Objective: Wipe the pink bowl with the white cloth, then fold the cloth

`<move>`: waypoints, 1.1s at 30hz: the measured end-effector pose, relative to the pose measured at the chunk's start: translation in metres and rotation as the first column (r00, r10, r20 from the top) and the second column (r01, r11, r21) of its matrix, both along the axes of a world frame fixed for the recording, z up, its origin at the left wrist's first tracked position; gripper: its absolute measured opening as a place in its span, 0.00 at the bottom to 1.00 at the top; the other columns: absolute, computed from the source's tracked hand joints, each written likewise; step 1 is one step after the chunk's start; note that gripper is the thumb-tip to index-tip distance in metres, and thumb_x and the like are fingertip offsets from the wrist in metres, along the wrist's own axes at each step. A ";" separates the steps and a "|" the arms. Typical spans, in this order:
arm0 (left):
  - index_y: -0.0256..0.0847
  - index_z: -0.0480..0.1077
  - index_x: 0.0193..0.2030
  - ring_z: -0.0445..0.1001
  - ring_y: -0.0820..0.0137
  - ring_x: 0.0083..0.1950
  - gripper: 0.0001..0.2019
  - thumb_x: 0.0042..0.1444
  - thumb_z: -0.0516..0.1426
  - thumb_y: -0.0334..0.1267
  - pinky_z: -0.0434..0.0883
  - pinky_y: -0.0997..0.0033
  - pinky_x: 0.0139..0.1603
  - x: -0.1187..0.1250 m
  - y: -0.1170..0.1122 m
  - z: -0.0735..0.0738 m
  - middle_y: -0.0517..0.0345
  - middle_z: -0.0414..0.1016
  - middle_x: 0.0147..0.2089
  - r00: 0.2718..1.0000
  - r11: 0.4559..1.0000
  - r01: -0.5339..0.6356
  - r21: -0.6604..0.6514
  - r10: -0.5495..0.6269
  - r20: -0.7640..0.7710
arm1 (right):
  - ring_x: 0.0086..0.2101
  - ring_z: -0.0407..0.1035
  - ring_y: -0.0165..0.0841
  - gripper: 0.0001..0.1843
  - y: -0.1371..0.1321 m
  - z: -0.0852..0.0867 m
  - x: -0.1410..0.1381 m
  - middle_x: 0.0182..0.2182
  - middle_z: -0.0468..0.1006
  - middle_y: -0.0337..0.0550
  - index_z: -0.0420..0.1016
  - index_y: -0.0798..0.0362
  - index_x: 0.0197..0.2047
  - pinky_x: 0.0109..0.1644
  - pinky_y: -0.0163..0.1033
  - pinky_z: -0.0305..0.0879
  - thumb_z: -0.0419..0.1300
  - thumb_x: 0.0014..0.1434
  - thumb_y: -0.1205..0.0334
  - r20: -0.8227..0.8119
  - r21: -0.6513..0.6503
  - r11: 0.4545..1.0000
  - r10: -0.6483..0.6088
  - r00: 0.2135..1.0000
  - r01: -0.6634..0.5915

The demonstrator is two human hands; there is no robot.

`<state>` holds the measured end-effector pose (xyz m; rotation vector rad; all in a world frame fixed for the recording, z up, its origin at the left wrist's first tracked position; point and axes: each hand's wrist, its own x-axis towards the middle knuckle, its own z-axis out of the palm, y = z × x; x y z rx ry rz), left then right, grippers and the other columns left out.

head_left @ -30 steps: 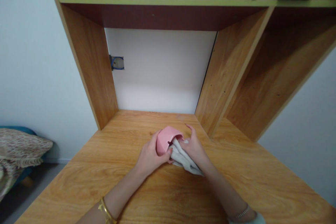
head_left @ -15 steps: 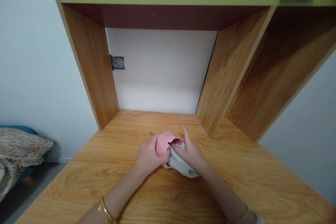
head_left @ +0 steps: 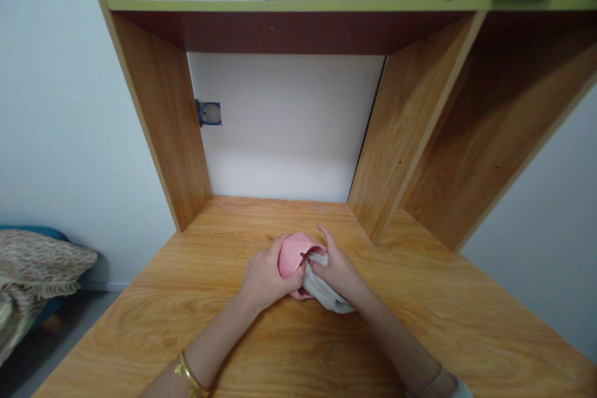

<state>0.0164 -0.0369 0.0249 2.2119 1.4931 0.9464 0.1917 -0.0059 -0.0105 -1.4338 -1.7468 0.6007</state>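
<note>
Head view: left hand gripping the pink container, we've edged our right hand closer, so its gripped cloth bunches at the opening.

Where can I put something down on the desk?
The desktop is bare left of the left hand, toward the left side panel, and right of the right hand, toward the desktop's right edge. It's crowded in the middle: both hands, pink container, grey cloth.

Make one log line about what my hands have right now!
left hand: grips hollow pink object | right hand: holds pale cloth at its opening | wooden desk: below
</note>
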 end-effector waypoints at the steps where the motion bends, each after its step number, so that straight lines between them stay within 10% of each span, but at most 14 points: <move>1: 0.42 0.57 0.56 0.71 0.60 0.43 0.29 0.45 0.55 0.46 0.66 0.65 0.43 -0.001 0.001 -0.001 0.53 0.72 0.44 1.000 1.000 0.012 0.001 -0.012 0.006 | 0.29 0.68 0.33 0.41 -0.001 0.001 0.000 0.29 0.73 0.38 0.43 0.52 0.61 0.35 0.38 0.63 0.56 0.45 0.67 0.003 0.010 1.000 0.000 1.000 0.000; 10: 0.42 0.50 0.61 0.65 0.58 0.52 0.31 0.52 0.52 0.49 0.62 0.61 0.51 -0.002 0.008 -0.009 0.50 0.63 0.56 0.989 0.999 -0.020 -0.032 0.024 0.146 | 0.35 0.69 0.39 0.35 -0.010 0.010 -0.006 0.34 0.74 0.48 0.44 0.60 0.62 0.41 0.43 0.62 0.49 0.51 0.64 0.009 0.033 0.992 -0.122 0.993 0.121; 17: 0.37 0.42 0.61 0.67 0.61 0.49 0.38 0.49 0.55 0.50 0.65 0.64 0.47 0.008 0.004 -0.018 0.46 0.66 0.52 0.945 0.987 0.147 -0.061 -0.122 0.304 | 0.49 0.61 0.35 0.34 -0.004 0.007 -0.008 0.52 0.63 0.50 0.44 0.55 0.60 0.53 0.42 0.56 0.50 0.51 0.62 -0.295 0.165 0.971 -0.118 0.948 0.172; 24: 0.35 0.51 0.56 0.69 0.73 0.27 0.31 0.49 0.55 0.45 0.67 0.75 0.26 0.010 0.007 -0.018 0.56 0.71 0.35 0.918 0.992 0.107 -0.063 -0.074 0.389 | 0.31 0.69 0.34 0.43 -0.002 0.007 -0.008 0.31 0.72 0.41 0.40 0.57 0.61 0.35 0.38 0.65 0.58 0.46 0.60 -0.290 0.050 0.988 -0.128 0.949 0.148; 33: 0.38 0.57 0.56 0.70 0.59 0.46 0.30 0.45 0.54 0.42 0.65 0.62 0.48 -0.003 0.004 -0.008 0.50 0.71 0.46 0.996 0.998 0.054 0.029 -0.056 0.072 | 0.15 0.57 0.26 0.45 -0.013 0.027 0.000 0.14 0.57 0.24 0.35 0.53 0.63 0.19 0.29 0.49 0.56 0.46 0.63 0.048 0.137 0.984 -0.123 0.991 0.115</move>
